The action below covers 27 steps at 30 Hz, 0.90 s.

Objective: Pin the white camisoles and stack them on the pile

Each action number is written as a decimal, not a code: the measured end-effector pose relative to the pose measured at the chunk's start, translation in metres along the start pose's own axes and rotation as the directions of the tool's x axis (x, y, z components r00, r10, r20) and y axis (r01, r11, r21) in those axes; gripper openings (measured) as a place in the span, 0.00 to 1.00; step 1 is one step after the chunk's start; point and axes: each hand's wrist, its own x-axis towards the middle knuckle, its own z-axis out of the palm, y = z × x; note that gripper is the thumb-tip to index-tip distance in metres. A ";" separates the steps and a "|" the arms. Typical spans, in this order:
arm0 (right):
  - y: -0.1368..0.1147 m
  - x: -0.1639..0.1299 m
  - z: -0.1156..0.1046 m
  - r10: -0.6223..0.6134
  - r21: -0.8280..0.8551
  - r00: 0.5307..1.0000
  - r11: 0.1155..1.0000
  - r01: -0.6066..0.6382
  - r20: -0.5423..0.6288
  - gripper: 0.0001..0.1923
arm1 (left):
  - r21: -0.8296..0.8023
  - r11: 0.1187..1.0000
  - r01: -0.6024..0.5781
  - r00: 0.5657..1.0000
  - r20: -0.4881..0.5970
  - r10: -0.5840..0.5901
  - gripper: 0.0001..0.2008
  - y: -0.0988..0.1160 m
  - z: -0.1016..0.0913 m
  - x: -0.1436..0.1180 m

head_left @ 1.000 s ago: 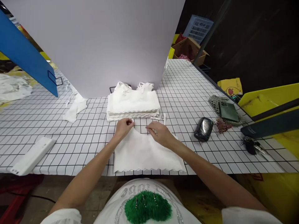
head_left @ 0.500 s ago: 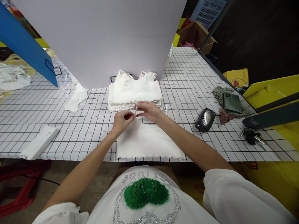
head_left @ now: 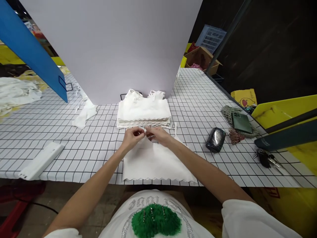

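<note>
A white camisole with a scalloped hem lies flat at the table's front edge, hem toward me. Over its top end my left hand and my right hand meet, fingertips pinched on a thin white strap. The strap's far part is hidden behind the fingers. Another strap stands out to the right of my right hand. Just beyond both hands rests a neat stack of folded white camisoles, straps at the back.
Behind the stack rises a large pale board. On the left are a white power strip, a white cloth scrap and a blue panel. To the right lie a black wrapped object, a green phone and keys.
Both hands have drawn together on the strap, the right hand's fingers closing in beside the left's. The whole view has shifted, so the table appears lower.
</note>
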 end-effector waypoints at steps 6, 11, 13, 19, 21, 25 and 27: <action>-0.002 0.002 0.014 0.007 0.196 0.999 0.981 -0.014 0.038 0.19 | 0.178 0.970 -0.168 0.985 -0.008 0.172 0.06 0.006 -0.001 -0.006; -0.022 0.002 0.007 -0.045 0.260 0.999 0.965 0.036 0.028 0.18 | 0.213 0.971 -0.110 0.993 -0.014 0.116 0.07 0.000 -0.005 -0.009; -0.031 0.003 0.002 -0.084 0.291 0.996 0.953 0.084 -0.013 0.18 | 0.196 0.979 -0.052 0.998 -0.015 0.056 0.08 -0.004 -0.006 -0.009; -0.057 0.003 -0.013 -0.253 0.319 0.956 0.903 0.287 -0.145 0.15 | 0.170 0.983 0.068 0.998 -0.022 -0.065 0.10 -0.020 -0.009 -0.004; -0.063 0.001 -0.014 -0.329 0.271 0.930 0.892 0.362 -0.161 0.14 | 0.160 0.982 0.099 0.995 -0.031 -0.096 0.10 -0.025 -0.010 -0.003; -0.061 -0.006 -0.008 -0.552 0.003 0.822 0.830 0.558 -0.143 0.08 | 0.116 0.984 0.136 0.989 -0.077 -0.127 0.10 -0.027 -0.012 0.000; -0.054 -0.011 -0.002 -0.697 -0.196 0.712 0.712 0.674 -0.082 0.07 | 0.073 0.988 0.138 0.986 -0.108 -0.130 0.13 -0.020 -0.013 -0.002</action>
